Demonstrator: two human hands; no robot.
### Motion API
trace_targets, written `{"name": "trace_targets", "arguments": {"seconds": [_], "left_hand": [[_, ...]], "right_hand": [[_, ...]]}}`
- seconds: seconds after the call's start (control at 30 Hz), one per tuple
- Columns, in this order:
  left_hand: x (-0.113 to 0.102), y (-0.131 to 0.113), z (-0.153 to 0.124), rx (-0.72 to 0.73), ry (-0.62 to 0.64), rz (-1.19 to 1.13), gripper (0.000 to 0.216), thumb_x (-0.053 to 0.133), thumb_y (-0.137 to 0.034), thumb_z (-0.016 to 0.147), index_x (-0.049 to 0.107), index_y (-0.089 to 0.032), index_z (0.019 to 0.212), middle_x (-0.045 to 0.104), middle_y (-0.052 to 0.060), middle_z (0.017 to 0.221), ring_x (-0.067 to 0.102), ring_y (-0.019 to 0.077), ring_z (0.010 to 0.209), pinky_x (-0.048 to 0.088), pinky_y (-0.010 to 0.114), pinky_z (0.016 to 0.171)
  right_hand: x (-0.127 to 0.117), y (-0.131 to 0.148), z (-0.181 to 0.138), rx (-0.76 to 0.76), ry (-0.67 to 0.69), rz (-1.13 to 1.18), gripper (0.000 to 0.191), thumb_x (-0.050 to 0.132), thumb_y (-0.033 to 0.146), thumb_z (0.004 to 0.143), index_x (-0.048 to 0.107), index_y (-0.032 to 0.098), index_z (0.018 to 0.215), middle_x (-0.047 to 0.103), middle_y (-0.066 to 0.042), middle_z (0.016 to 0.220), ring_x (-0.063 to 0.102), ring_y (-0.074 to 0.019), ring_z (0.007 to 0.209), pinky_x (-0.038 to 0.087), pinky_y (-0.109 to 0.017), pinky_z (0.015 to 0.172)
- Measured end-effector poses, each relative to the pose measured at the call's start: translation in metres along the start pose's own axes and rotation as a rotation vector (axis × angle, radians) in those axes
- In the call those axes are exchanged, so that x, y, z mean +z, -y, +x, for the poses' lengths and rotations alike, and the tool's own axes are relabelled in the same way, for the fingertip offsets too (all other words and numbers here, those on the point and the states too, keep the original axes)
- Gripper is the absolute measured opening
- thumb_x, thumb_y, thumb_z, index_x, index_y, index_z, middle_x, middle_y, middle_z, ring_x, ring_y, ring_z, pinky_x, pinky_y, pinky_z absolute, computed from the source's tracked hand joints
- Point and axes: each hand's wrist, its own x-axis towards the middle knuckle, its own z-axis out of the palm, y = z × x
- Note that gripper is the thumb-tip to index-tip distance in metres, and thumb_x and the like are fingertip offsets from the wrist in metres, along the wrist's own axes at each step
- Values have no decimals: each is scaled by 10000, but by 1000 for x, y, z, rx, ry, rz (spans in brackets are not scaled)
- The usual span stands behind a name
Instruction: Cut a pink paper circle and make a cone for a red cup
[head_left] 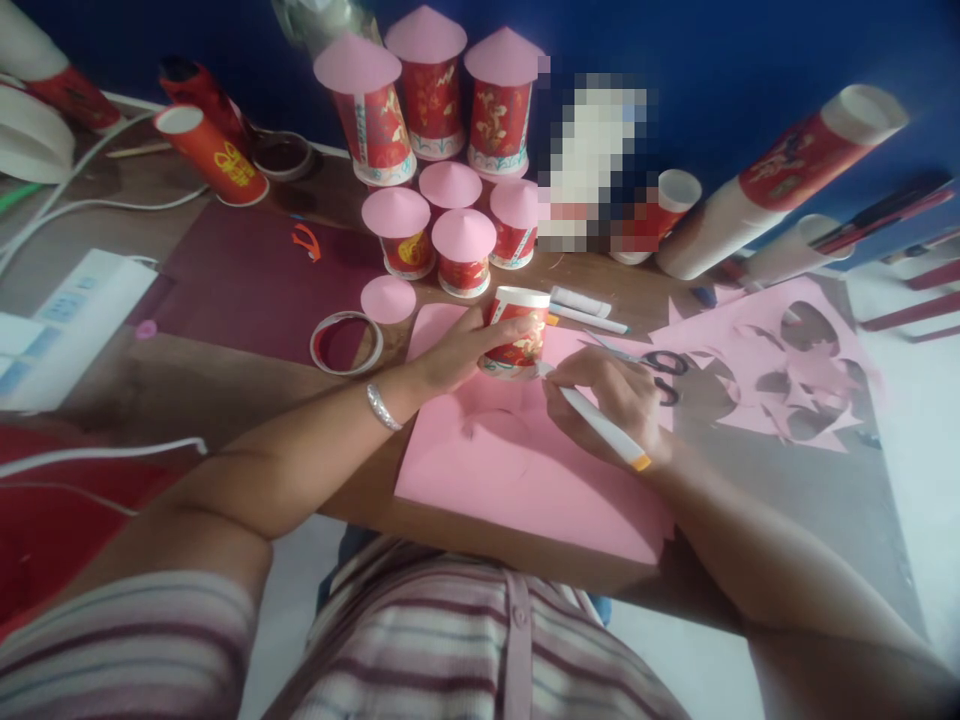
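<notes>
My left hand (450, 352) is wrapped round a red and white paper cup (519, 330) that stands on a pink paper sheet (517, 470). My right hand (611, 400) pinches a white pen with an orange end (607, 428), its tip at the foot of the cup on the pink sheet. A faint curved line shows on the sheet in front of the cup. A silver bracelet sits on my left wrist.
Several red cups with pink cone lids (431, 75) stand behind. A loose pink paper circle (388, 298) and a tape roll (346, 342) lie at left. Scissors (660, 365), white pens (581, 305) and cut pink paper scraps (780, 370) lie at right. Cup stacks (780, 175) lie on their sides.
</notes>
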Motion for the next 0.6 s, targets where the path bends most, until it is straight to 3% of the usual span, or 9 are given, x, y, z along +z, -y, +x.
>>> {"name": "trace_targets", "arguments": {"seconds": [0.6], "left_hand": [[-1,2,0,19,0,-30,358,791,-494,896,674,-182,1030,712,25,918,694,150,852,575,278,803]], "right_hand": [[0,4,-2,-14,24,27,231,647,12,850,587,228,905,675,29,693,655,-125,565,493,-238,494]]}}
